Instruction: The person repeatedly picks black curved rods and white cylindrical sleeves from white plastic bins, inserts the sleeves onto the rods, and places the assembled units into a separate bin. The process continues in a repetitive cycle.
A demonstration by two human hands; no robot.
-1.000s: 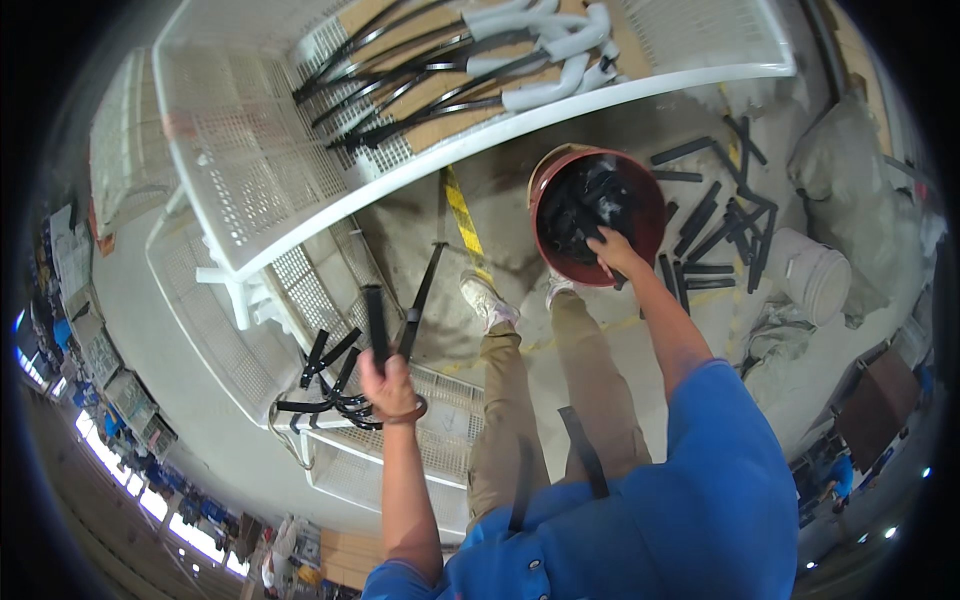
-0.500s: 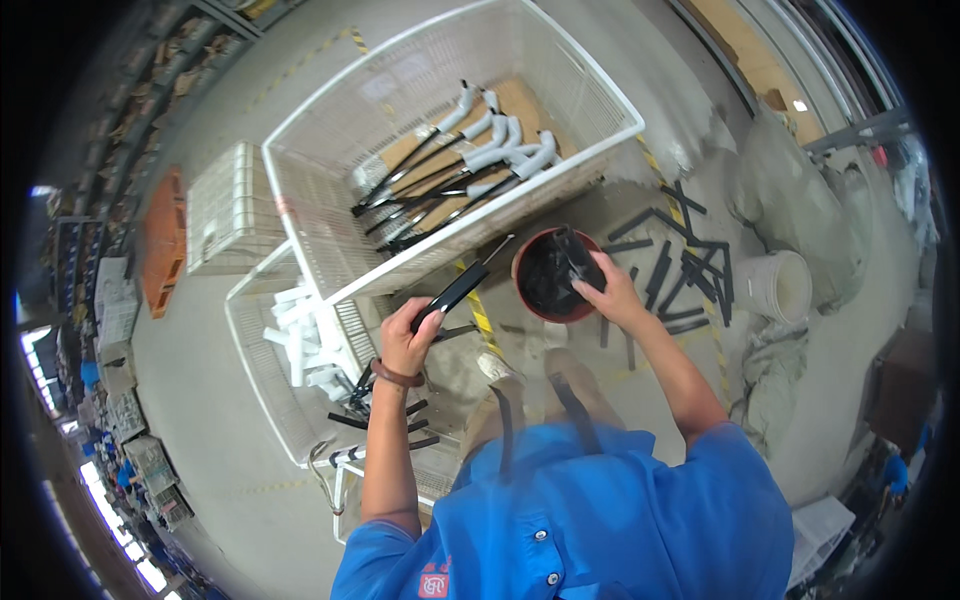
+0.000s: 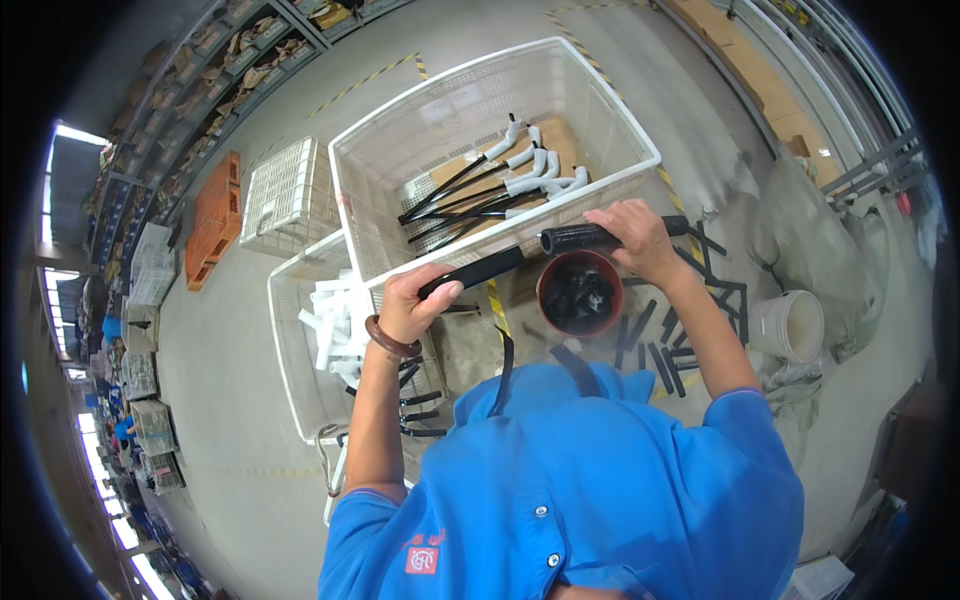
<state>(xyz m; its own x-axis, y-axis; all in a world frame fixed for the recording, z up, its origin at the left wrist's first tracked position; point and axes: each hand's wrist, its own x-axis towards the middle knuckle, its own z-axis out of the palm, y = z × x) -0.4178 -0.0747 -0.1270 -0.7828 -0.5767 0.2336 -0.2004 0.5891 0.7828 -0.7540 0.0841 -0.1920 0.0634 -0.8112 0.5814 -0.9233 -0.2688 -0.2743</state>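
A: Head view, centre of the frame: the left hand (image 3: 410, 305) is closed around a black rubber hose (image 3: 472, 272), and the right hand (image 3: 632, 236) grips a second black hose (image 3: 590, 237) just right of it, above the red bucket (image 3: 579, 292)

B: Risks?

A: The two ends sit apart and aren't lined up, so a loose grip could drop one into the bucket or among the hose pieces (image 3: 662, 345) on the floor at right. The big white wire basket (image 3: 490, 150) above is close; a swing could knock its rim
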